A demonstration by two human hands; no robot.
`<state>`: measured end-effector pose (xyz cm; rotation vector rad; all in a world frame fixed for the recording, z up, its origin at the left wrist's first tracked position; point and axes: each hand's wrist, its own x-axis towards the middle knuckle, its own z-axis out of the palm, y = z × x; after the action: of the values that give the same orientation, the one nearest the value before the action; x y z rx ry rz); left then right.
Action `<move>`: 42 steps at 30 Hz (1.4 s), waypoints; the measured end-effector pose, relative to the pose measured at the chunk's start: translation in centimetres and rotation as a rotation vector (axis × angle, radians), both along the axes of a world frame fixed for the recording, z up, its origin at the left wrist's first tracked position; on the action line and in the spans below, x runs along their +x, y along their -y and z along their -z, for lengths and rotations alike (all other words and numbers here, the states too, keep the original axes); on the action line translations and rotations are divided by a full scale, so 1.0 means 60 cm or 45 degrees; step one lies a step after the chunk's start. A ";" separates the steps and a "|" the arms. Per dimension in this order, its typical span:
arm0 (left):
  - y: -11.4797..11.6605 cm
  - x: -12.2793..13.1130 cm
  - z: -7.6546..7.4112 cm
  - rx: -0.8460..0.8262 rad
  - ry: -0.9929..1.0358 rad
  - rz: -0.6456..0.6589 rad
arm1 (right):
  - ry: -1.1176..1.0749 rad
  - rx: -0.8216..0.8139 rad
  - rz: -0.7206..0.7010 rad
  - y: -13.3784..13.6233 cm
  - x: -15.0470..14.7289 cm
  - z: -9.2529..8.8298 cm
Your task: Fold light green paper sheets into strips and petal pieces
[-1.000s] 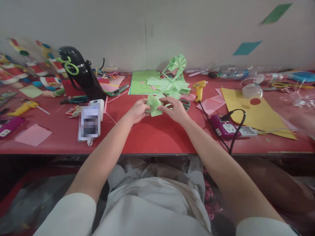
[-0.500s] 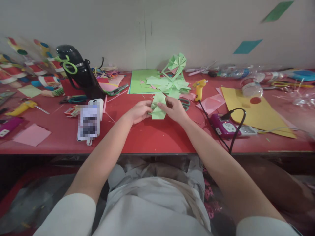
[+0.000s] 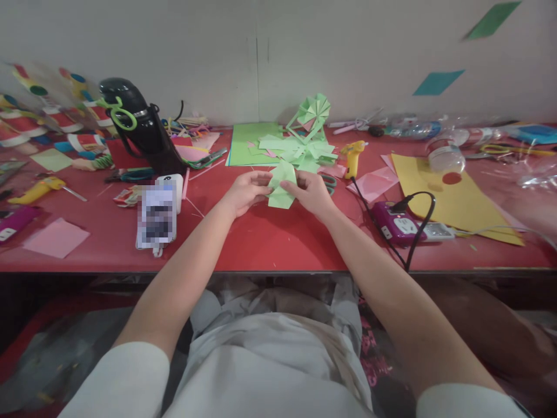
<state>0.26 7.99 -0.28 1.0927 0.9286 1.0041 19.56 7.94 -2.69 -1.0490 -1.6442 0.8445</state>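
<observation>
Above the red tabletop, both hands hold a small piece of folded light green paper (image 3: 282, 187). My left hand (image 3: 249, 193) grips its left edge, thumb and fingers closed on it. On the right side, my right hand (image 3: 310, 193) pinches the paper with the thumb on the front face; its other fingers are partly hidden behind. Just beyond the hands lie several folded green paper pieces (image 3: 300, 150) on a stack of green sheets (image 3: 243, 148). A pleated green paper model (image 3: 314, 110) stands behind them. Scissors (image 3: 328, 183) are partly hidden behind my right hand.
To the right are a yellow glue gun (image 3: 353, 158), a purple power socket (image 3: 395, 223) with a black cable, yellow paper (image 3: 461, 200) and a plastic bottle (image 3: 446, 155). At left stand a phone (image 3: 157, 215), a black flask (image 3: 139, 125) and another glue gun (image 3: 39, 190).
The green paper has turned and tilted slightly between my hands, its lower edge now slanting. Both hands stay in nearly the same place, with small finger shifts.
</observation>
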 end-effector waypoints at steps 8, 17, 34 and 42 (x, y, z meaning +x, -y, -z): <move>-0.006 -0.002 0.007 0.076 0.002 -0.100 | -0.174 -0.177 -0.052 0.012 -0.008 -0.012; -0.005 0.000 0.002 -0.004 0.002 -0.042 | -0.071 -0.099 -0.100 0.007 0.000 -0.009; -0.001 -0.004 -0.005 0.019 0.025 0.015 | 0.050 -0.056 0.017 0.019 -0.003 -0.024; -0.008 -0.005 0.015 0.248 -0.035 0.031 | 0.003 -0.080 0.017 0.021 -0.006 -0.022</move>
<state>-0.02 8.49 -1.15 1.2800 0.8499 1.0784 19.21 6.69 -1.40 -1.1038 -1.6201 0.8911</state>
